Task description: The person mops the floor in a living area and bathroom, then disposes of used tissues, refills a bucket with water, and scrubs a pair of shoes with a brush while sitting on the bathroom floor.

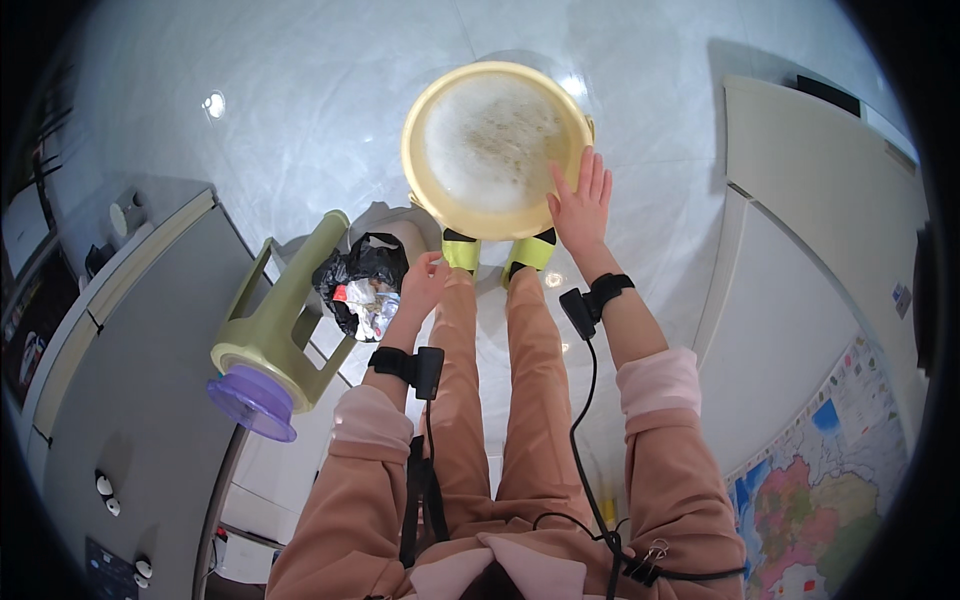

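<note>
The right hand is reaching far, palm down, its fingers spreading wide by the near right rim of the round, pale yellow, plastic-looking tub. I cannot tell if they are touching. The left hand is hanging nearer, apart from the tub, its fingers bending in; I cannot tell if it is holding anything. The tub is standing in the far middle, just past the yellow-green shoes. Its round mouth is facing up, and two side bumps are making a line from near left to far right. Bubbly white foam is floating inside. A crinkly black plastic bag is sitting left of the left hand.
</note>
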Demonstrator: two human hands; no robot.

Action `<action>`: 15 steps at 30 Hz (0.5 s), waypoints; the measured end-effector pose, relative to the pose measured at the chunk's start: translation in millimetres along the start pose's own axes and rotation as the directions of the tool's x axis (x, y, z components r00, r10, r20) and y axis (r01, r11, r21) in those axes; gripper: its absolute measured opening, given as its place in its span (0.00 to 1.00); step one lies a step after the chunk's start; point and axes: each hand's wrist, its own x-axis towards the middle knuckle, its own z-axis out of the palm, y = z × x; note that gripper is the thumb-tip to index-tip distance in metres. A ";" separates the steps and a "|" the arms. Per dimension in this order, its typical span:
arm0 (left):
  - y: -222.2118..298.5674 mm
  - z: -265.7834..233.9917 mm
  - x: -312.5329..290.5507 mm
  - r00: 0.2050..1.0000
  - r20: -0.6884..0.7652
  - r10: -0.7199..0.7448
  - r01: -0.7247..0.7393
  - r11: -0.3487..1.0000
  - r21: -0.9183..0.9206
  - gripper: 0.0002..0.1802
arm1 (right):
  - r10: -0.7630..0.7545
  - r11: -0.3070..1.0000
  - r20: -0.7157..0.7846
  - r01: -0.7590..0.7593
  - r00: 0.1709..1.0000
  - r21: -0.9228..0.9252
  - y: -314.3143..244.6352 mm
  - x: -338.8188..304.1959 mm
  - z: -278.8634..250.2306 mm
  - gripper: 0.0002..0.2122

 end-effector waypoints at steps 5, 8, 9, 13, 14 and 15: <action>1.6 -9.5 8.6 0.999 -0.052 -0.001 0.000 1.000 -0.013 0.23 | 0.016 0.997 0.130 -0.025 0.991 0.069 -18.2 2.8 20.9 0.20; 5.7 -13.2 11.2 0.997 -0.065 -0.029 0.025 0.998 -0.063 0.24 | 0.006 0.999 0.237 0.006 0.971 -0.048 -22.5 16.2 40.7 0.20; 7.1 -14.6 11.5 0.996 -0.073 -0.045 0.040 0.997 -0.071 0.24 | 0.001 0.993 0.245 0.029 0.970 -0.118 -22.5 22.1 48.1 0.20; 10.4 -17.2 15.5 0.994 -0.062 -0.088 0.075 0.980 -0.185 0.23 | 0.176 0.951 0.261 -0.096 0.949 -0.293 -20.6 46.3 80.8 0.16; 9.3 -17.3 16.9 0.994 -0.058 -0.091 0.080 0.983 -0.167 0.23 | 0.223 0.929 0.264 -0.123 0.938 -0.349 -22.9 47.8 87.7 0.14; 7.6 -17.9 19.8 0.994 -0.041 -0.103 0.096 0.983 -0.154 0.24 | 0.297 0.897 0.275 -0.168 0.915 -0.409 -26.2 48.2 92.9 0.12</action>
